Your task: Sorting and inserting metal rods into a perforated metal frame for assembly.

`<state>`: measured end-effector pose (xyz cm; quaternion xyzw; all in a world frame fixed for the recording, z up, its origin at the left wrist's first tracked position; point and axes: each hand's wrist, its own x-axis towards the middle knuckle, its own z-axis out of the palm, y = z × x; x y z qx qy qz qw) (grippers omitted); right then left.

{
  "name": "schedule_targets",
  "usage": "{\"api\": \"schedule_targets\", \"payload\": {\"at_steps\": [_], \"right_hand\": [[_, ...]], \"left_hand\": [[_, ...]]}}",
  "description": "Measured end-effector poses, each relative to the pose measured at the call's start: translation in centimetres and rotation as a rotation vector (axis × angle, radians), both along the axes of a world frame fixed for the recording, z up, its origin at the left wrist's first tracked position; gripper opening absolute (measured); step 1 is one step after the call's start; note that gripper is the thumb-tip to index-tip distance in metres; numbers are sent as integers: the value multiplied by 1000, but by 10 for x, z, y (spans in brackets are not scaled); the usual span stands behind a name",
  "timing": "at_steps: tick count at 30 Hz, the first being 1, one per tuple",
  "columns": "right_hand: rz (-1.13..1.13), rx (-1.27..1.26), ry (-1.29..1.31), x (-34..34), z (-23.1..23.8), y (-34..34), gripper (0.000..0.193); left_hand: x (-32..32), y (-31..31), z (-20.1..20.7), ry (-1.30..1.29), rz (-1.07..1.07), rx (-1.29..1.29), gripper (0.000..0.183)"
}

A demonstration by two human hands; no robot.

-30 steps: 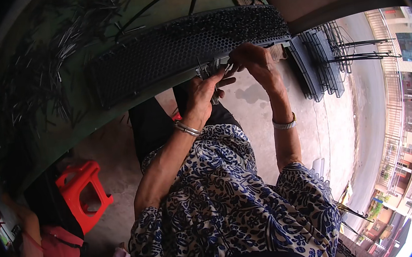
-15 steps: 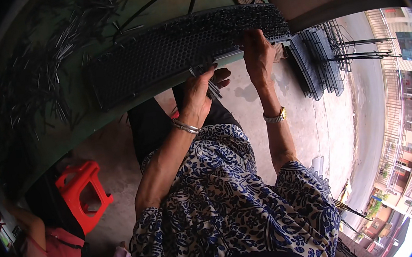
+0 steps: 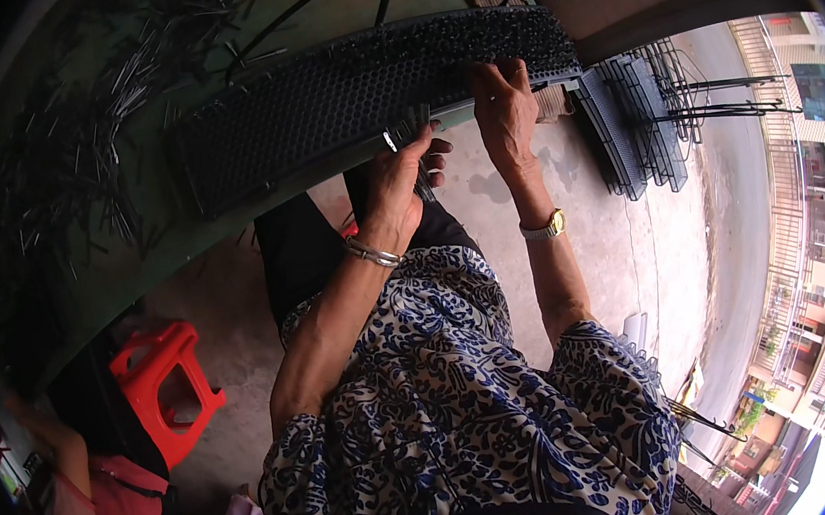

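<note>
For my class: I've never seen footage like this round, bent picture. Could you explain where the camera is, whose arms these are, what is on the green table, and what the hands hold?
The picture comes from a wide fisheye camera worn on a person's head, looking down, so straight edges curve near the rim. The two forearms rising from the lower edge are that person's own. The left hand, with a silver bangle on its wrist, grips a small bundle of thin metal pins at the table's edge. The right hand, with a gold wristwatch on its wrist, rests its fingers on a long black perforated tray, which lies on the green table. Loose pins are scattered over the table's far left side. On the ground stand a red plastic stool and, to the right, a stack of similar black trays. Another person in red sits at lower left.
</note>
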<state>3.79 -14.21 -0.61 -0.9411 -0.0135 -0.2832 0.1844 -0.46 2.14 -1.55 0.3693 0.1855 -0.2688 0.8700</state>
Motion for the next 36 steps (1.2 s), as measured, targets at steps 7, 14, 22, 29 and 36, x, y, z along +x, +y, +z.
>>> {"api": "schedule_targets", "payload": {"at_steps": [7,14,22,29,36], "right_hand": [[-71,-27,9,0,0,1,20],[-49,-44,-16,0,-5,-2,22],[-130,-151,13,7,-5,1,21],[209,342,398,-26,18,-2,26],[538,931,624,-48,42,-2,31]], "left_hand": [[-3,-2,8,-37,3,-44,15],[-5,-2,9,-47,-30,-41,17],[-8,-4,12,-47,-41,-22,16],[-10,-1,15,-87,-42,5,16],[-11,4,22,-173,-106,50,18]]}}
